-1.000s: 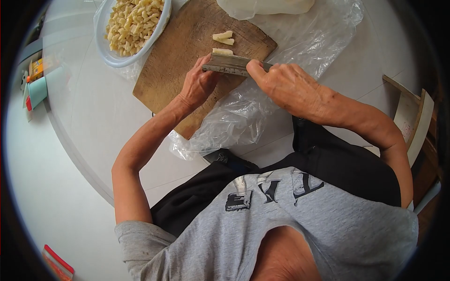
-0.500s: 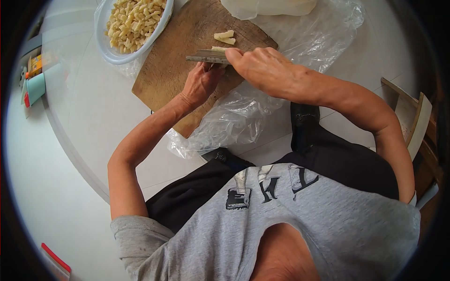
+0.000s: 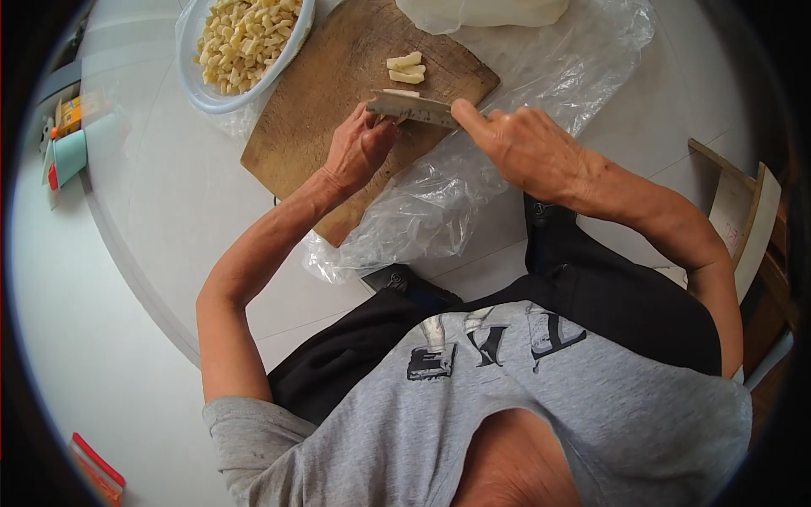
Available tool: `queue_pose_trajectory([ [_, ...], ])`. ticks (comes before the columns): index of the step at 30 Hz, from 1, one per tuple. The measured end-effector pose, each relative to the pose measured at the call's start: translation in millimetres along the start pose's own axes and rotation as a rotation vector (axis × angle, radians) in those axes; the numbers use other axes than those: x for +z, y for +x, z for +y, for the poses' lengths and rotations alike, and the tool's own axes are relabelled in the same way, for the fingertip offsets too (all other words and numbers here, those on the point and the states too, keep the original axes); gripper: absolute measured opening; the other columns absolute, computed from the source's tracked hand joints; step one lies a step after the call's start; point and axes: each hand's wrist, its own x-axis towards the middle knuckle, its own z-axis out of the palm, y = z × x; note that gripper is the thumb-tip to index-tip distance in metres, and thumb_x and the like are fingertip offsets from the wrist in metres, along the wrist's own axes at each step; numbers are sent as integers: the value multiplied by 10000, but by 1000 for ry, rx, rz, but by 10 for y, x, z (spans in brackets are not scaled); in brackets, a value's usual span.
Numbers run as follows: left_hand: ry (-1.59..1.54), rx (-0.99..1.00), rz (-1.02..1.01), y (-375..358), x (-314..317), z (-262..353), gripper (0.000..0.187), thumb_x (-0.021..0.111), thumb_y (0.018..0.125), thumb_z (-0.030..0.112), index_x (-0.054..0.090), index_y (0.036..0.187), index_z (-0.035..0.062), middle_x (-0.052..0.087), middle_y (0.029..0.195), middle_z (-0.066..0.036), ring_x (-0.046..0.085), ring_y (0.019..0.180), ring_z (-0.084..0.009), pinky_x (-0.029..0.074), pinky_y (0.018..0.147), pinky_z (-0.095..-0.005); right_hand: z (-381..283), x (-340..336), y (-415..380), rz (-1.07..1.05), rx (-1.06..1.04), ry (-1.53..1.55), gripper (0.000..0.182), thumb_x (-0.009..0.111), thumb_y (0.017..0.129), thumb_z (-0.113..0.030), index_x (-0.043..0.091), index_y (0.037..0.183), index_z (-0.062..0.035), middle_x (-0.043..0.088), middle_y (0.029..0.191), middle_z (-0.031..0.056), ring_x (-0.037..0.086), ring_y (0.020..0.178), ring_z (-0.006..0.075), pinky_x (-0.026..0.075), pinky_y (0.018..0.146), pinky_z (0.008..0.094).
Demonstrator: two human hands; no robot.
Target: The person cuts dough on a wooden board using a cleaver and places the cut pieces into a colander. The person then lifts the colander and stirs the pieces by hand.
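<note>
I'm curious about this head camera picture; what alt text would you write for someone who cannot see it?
Seen from above, a person's right hand holds a cleaver over a wooden cutting board, while the left hand rests on the board beside the blade. A few pale cut pieces lie just beyond the blade, and a bowl full of similar pieces sits on the white table.

A person in a grey short-sleeved T-shirt (image 3: 507,397) — black-and-white block lettering printed across the chest — and black trousers (image 3: 608,296), both forearms bare to the elbow.

No legible text anywhere.
</note>
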Motion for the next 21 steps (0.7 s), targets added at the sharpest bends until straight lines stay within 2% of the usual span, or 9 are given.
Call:
queue_pose_trajectory([
  [2,-30,1,-10,-9,21,-18,151,591,740,56,593,886,16,540,984,-147,549,918,-323,496,748,-388,-36,-23,-2,-73,0,-59,246,524,733,68,398,944,66,558,526,168,635,532,299,510,455,364],
  [8,-66,14,-10,-23,46,-38,142,572,742,34,582,882,9,540,991,-157,548,939,-327,503,747,-384,-65,-2,42,-79,-49,-113,276,543,736,54,404,973,82,566,530,145,642,536,287,513,448,349],
  [11,-86,22,2,-14,30,-29,183,586,739,19,578,921,11,546,1013,-167,550,952,-333,500,765,-384,-102,14,52,-114,-12,-76,342,551,690,97,377,984,62,559,575,199,623,542,314,499,445,371],
  [13,-107,3,-13,-16,31,-38,253,620,737,1,572,985,17,568,1022,-171,554,965,-342,494,785,-385,-139,21,61,-133,18,-79,353,553,693,91,379,1000,73,557,573,197,623,539,312,498,438,370],
  [17,-173,13,92,-37,84,-49,237,563,723,-4,556,959,3,524,1038,-176,539,959,-345,501,772,-390,-217,66,85,-189,54,-206,368,546,710,78,377,1036,94,559,579,199,625,543,313,496,425,368],
  [20,-188,-6,112,-67,118,-61,247,560,731,5,551,978,5,526,1024,-174,537,951,-348,498,760,-394,-254,91,172,-141,57,-273,239,531,748,26,406,949,64,573,543,150,640,534,283,513,447,345],
  [21,-195,-25,96,-79,134,-74,244,559,738,17,553,982,7,527,1019,-175,537,946,-349,496,756,-394,-249,85,207,-134,37,-198,229,526,753,26,406,944,60,577,554,159,640,546,295,512,454,355],
])
